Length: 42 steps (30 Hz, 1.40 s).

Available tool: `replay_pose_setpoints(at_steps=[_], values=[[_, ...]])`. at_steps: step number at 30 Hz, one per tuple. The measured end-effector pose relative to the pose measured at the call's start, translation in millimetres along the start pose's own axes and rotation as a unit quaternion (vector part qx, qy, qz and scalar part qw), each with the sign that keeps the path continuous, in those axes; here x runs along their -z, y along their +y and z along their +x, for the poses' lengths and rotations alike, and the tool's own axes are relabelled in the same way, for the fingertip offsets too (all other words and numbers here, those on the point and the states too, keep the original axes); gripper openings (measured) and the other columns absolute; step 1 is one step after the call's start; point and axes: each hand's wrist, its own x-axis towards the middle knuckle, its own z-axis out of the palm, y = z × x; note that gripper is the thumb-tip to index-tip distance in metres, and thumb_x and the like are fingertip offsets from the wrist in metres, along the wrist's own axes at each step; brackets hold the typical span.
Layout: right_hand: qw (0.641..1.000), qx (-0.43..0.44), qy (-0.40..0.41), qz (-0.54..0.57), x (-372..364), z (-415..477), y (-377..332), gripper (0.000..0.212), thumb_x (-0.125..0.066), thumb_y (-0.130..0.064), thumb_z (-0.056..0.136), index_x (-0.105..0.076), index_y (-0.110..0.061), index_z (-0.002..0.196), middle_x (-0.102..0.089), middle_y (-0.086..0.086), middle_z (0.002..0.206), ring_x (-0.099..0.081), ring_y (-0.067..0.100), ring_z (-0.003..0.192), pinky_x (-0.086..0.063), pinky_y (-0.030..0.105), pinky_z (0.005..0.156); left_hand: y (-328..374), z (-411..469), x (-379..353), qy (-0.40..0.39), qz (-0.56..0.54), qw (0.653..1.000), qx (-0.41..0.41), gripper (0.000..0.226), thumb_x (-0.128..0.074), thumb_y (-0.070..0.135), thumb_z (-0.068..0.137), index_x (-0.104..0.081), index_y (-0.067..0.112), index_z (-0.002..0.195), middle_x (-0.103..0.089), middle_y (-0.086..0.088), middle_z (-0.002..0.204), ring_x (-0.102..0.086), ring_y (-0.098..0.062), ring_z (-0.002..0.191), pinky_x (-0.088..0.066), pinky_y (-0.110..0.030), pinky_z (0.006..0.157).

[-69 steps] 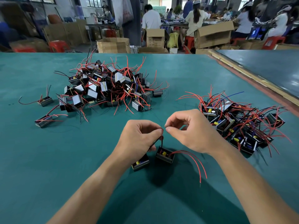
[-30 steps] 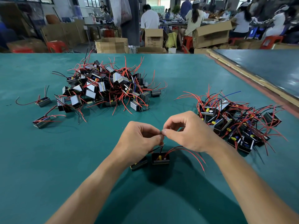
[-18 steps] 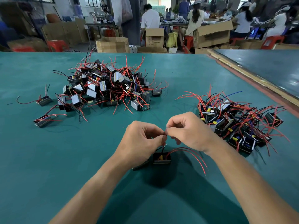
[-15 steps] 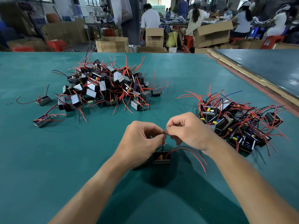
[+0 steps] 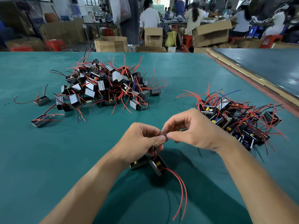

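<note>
Two small black box-shaped modules hang just below my hands: one (image 5: 158,165) tilted with two red wires (image 5: 182,189) trailing down to the right, the other (image 5: 138,164) partly hidden under my left hand. My left hand (image 5: 140,141) and my right hand (image 5: 192,131) meet fingertip to fingertip above them. Between them they pinch the thin wire ends (image 5: 165,134) that lead up from the modules. The pinched ends are mostly hidden by the fingers.
On the green table (image 5: 48,159), a large heap of black modules with red wires (image 5: 105,88) lies at the back left. A second heap (image 5: 234,117) lies to the right. Two stray modules (image 5: 41,101), (image 5: 40,120) sit at the far left. A wooden table edge (image 5: 252,78) runs along the right.
The tilted module has swung round and lifted, and its red wires now hang down toward me instead of arcing right. Both hands stay pinched together on the wire ends.
</note>
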Motion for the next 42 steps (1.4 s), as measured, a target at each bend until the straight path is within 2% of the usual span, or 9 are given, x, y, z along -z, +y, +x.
replay_pose_setpoints(at_steps=[7, 11, 15, 18, 22, 26, 30, 37, 42], values=[[0.999, -0.019, 0.000, -0.034, 2, 1, 1, 0.009, -0.075, -0.004, 0.084, -0.077, -0.012, 0.080, -0.073, 0.008, 0.072, -0.057, 0.013, 0.062, -0.049, 0.033, 0.064, 0, 1, 0, 0.008, -0.005, 1.000, 0.005, 0.020, -0.064, 0.003, 0.091, -0.071, 0.008, 0.072, -0.063, -0.002, 0.057, -0.047, -0.013, 0.046, -0.042, -0.019, 0.047], [0.998, -0.035, -0.013, -0.042, 0, 1, -2, 0.014, -0.070, -0.008, 0.088, -0.072, -0.010, 0.075, -0.066, 0.008, 0.062, -0.056, 0.015, 0.058, -0.047, 0.033, 0.061, -2, 2, 1, 0.012, -0.004, 1.000, 0.003, 0.020, -0.066, 0.004, 0.090, -0.071, 0.008, 0.071, -0.064, -0.002, 0.057, -0.047, -0.013, 0.045, -0.042, -0.019, 0.046], [0.995, -0.092, -0.032, -0.028, -6, 2, -3, 0.022, -0.060, -0.005, 0.094, -0.065, -0.009, 0.073, -0.060, -0.001, 0.059, -0.057, 0.017, 0.057, -0.050, 0.033, 0.062, -4, 2, 1, 0.019, 0.050, 0.998, -0.013, 0.017, -0.068, 0.007, 0.089, -0.072, 0.008, 0.073, -0.066, 0.002, 0.058, -0.050, -0.013, 0.048, -0.040, -0.020, 0.047], [0.986, -0.156, -0.066, -0.007, -8, 2, -4, 0.028, -0.053, -0.004, 0.098, -0.061, -0.011, 0.072, -0.054, -0.003, 0.059, -0.053, 0.018, 0.058, -0.051, 0.032, 0.061, -6, 1, -2, 0.026, 0.091, 0.994, -0.045, 0.018, -0.068, 0.007, 0.089, -0.073, 0.012, 0.072, -0.066, 0.004, 0.057, -0.049, -0.003, 0.045, -0.040, -0.015, 0.048], [0.976, -0.195, -0.086, 0.032, -7, 2, -7, 0.031, -0.052, -0.005, 0.099, -0.060, -0.012, 0.070, -0.051, -0.004, 0.056, -0.049, 0.015, 0.054, -0.050, 0.031, 0.058, -8, 1, -5, 0.031, 0.122, 0.990, -0.070, 0.018, -0.067, 0.008, 0.088, -0.072, 0.013, 0.072, -0.067, 0.000, 0.059, -0.047, -0.007, 0.046, -0.039, -0.018, 0.047], [0.993, -0.109, -0.023, 0.034, -7, 1, -5, 0.018, -0.062, -0.001, 0.094, -0.065, -0.010, 0.079, -0.060, 0.001, 0.066, -0.055, 0.012, 0.059, -0.051, 0.026, 0.058, -8, 3, -1, 0.047, 0.099, 0.992, -0.057, 0.018, -0.066, 0.009, 0.091, -0.070, 0.011, 0.074, -0.065, 0.002, 0.059, -0.047, -0.009, 0.045, -0.040, -0.021, 0.049], [0.999, -0.026, -0.007, 0.026, -2, -1, -3, 0.022, -0.068, 0.004, 0.087, -0.074, -0.016, 0.079, -0.071, 0.008, 0.076, -0.061, 0.013, 0.067, -0.054, 0.027, 0.063, -7, 4, 1, 0.023, 0.036, 0.999, -0.033, 0.026, -0.064, 0.007, 0.092, -0.068, 0.014, 0.068, -0.062, -0.004, 0.060, -0.048, -0.019, 0.051, -0.041, -0.024, 0.049], [0.999, -0.003, 0.041, 0.029, -4, 3, -2, 0.018, -0.071, 0.005, 0.085, -0.072, -0.013, 0.081, -0.069, 0.018, 0.074, -0.059, 0.019, 0.063, -0.050, 0.038, 0.065, -10, 6, 3, 0.026, 0.009, 0.999, -0.028, 0.022, -0.065, 0.005, 0.091, -0.070, 0.013, 0.072, -0.063, -0.003, 0.060, -0.049, -0.018, 0.048, -0.044, -0.023, 0.049], [0.998, 0.008, 0.033, -0.046, -2, 1, -4, 0.021, -0.073, 0.001, 0.084, -0.078, -0.020, 0.083, -0.075, 0.001, 0.077, -0.067, 0.014, 0.069, -0.050, 0.018, 0.066, -10, 6, 4, 0.029, 0.000, 0.999, -0.022, 0.017, -0.064, 0.003, 0.092, -0.070, 0.007, 0.077, -0.063, -0.002, 0.060, -0.049, -0.017, 0.048, -0.044, -0.022, 0.049]])
